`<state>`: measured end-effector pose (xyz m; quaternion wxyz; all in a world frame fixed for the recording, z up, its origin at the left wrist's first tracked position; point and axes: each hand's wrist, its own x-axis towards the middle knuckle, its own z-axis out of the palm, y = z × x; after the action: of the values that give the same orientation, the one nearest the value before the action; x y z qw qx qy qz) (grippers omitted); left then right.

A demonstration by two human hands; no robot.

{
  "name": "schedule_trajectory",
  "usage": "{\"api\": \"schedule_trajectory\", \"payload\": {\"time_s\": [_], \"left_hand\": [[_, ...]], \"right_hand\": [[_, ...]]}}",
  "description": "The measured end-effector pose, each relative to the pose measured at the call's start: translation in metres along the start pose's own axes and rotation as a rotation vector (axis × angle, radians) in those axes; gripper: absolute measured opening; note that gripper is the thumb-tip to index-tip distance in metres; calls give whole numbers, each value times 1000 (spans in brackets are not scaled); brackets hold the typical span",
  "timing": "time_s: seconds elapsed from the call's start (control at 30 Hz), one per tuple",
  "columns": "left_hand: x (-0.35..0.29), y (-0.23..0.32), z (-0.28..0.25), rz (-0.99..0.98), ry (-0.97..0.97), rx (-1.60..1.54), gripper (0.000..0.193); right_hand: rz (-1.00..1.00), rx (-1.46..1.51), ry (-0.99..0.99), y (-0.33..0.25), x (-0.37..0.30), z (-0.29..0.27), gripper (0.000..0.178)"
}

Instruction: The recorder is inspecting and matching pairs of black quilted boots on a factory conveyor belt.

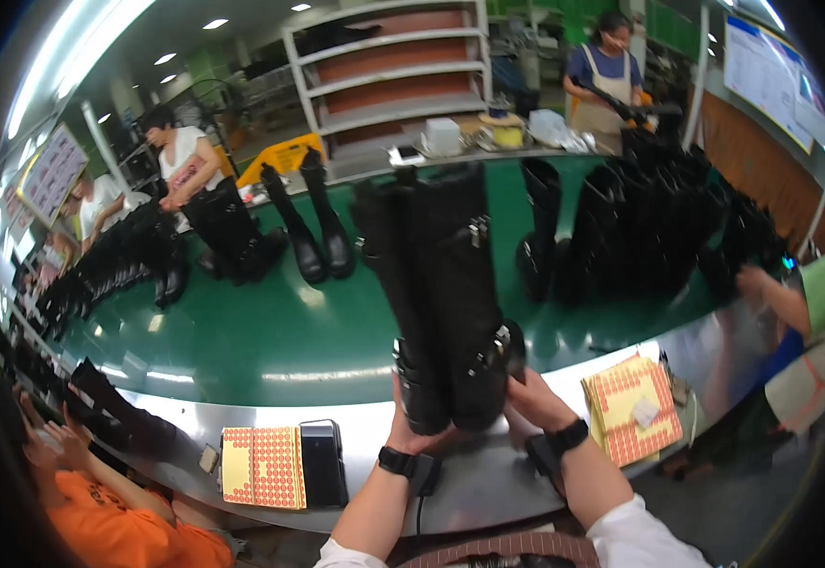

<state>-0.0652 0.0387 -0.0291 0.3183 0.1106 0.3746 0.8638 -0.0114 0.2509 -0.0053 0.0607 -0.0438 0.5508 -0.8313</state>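
Observation:
A pair of tall black boots [446,275] with silver buckles stands upright before me, side by side, above the metal edge of the table. My left hand [412,428] is wrapped round the foot of the left boot, its fingers reaching under it. On the other side, my right hand [538,402] grips the foot of the right boot; its fingertips are partly hidden behind the boot. Both wrists wear black bands. Sheets of round orange stickers lie to either side: one stack [263,466] by a dark phone-like slab [322,464], another stack [632,409] at right.
A green table surface [242,331] spans the middle. Many black boots [649,227] crowd its right side, and more boots [119,246] line the left. One pair [313,222] stands alone. Co-workers are at left, right and behind; an orange-shirted person [128,521] sits close at left.

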Motion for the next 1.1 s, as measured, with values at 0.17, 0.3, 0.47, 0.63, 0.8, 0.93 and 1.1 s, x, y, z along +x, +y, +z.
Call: {"api": "schedule_trajectory", "payload": {"time_s": [0.17,0.3,0.47,0.63,0.8,0.93,1.1], "left_hand": [[-12,-5,11,30,-49,146,71],[-25,-2,26,78,-79,141,69],[-45,-4,32,214,-122,486,66],[-52,-6,7,-90,-267,-790,68],[-50,-10,-6,38,-279,-349,67],[-55,-13,-1,39,-251,-368,65],[-62,-9,7,-65,-56,-541,77]], "right_hand": [[-75,-567,287,-7,-10,18,94],[-277,-720,303,-18,-34,29,79],[-335,-1065,134,-54,-68,25,44],[-21,-1377,779,-139,-96,-106,17],[547,-1674,961,-131,-130,-208,42],[694,-1596,972,-107,-139,-243,56],[582,-1536,1058,-99,-144,-250,44]]}}
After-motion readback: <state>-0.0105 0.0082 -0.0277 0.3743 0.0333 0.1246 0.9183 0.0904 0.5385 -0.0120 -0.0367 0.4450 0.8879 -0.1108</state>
